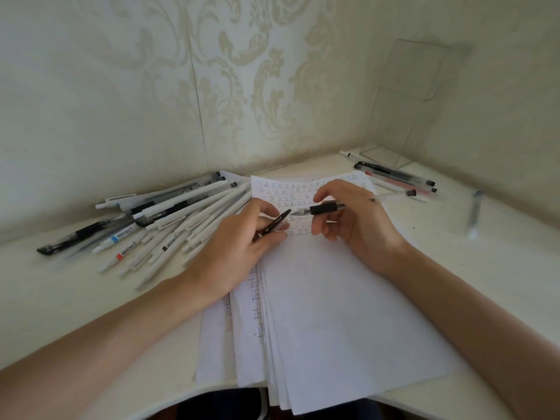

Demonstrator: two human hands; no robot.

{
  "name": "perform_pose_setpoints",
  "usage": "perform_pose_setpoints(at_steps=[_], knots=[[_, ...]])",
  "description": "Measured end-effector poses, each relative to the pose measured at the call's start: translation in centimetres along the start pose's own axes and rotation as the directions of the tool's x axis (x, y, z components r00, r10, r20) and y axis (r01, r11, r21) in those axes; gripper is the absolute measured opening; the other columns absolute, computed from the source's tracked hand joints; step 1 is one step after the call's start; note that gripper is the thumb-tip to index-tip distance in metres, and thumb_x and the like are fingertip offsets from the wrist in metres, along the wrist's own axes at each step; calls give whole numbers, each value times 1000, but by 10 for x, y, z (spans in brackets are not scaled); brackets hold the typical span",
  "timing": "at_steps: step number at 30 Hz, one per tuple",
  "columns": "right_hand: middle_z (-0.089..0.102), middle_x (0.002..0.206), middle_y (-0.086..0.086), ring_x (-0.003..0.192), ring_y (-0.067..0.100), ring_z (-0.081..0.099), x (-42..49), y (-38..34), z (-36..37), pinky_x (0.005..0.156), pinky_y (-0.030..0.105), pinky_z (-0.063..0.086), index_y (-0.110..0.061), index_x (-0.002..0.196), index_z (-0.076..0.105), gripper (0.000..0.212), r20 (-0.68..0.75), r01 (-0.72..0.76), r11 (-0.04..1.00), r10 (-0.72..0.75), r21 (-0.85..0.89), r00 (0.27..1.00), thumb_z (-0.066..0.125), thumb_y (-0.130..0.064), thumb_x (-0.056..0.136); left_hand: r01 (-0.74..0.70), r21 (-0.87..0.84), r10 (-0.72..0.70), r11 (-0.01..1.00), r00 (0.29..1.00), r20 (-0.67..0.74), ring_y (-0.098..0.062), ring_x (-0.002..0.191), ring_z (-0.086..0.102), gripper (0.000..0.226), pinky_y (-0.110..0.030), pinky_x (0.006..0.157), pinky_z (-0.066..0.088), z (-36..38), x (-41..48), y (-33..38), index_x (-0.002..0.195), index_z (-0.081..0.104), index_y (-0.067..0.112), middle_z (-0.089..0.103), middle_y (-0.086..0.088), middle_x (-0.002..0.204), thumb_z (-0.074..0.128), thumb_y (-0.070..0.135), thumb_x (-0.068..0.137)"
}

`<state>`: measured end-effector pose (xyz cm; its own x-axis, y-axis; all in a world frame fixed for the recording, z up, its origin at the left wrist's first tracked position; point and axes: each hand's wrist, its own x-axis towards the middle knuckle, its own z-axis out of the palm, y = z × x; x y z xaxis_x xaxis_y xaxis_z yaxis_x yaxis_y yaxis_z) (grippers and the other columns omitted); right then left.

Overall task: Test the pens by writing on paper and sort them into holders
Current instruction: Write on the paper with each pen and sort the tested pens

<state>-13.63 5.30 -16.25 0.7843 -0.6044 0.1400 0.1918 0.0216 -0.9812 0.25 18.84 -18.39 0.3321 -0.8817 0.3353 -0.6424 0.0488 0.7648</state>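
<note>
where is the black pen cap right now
Head view: the black plastic pen cap is pinched in the left hand, just left of centre above the white paper sheets, close to the tip of the clear plastic pen in the right hand.

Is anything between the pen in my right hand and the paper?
Nothing visible. The pen in the right hand has its tip bare above the paper; the cap, in the left hand, is off, beside the tip.
</note>
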Motion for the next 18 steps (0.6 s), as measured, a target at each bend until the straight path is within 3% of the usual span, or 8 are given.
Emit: perform_pose_setpoints(at_steps=[2,4,10,14,18], knots=[[59,53,14,48,21,51,-2,1,3,44,25,36,-7,72,45,23,14,14,1000,-14,-5,1000,52,-18,91,16,-36,-16,999,1000,-22,-18,77,64,18,-27,70,46,-1,0,1,93,49,15,71,14,86,65,19,85],[58,50,13,45,20,49,-3,0,5,44,26,34,-8,69,41,24,-1,30,1000,-30,0,1000,53,-20,86,13,-45,-15,999,999,-36,-27,73,63,18,-33,67,45,0,0,2,90,50,14,72,11,80,66,21,84],[55,48,7,44,18,46,-5,1,9,46,24,33,-13,61,43,33,22,26,996,-24,-82,999,57,-20,90,-112,-12,113,994,994,6,-22,78,66,20,-36,73,47,-3,-2,5,90,56,17,72,10,87,61,34,81],[53,44,7,41,16,44,-9,-1,16,45,18,35,-10,61,37,36,18,51,991,-49,-127,999,53,-9,93,-182,-25,182,983,983,34,-4,73,64,12,-12,70,45,-5,-5,5,87,54,21,69,16,85,59,30,81],[57,47,8,43,14,48,-12,0,18,47,16,38,-9,63,38,34,66,75,985,-66,-156,996,53,-8,93,-220,14,220,975,975,25,-1,70,63,11,-8,68,43,-5,-6,4,87,53,18,68,14,78,59,26,82]])
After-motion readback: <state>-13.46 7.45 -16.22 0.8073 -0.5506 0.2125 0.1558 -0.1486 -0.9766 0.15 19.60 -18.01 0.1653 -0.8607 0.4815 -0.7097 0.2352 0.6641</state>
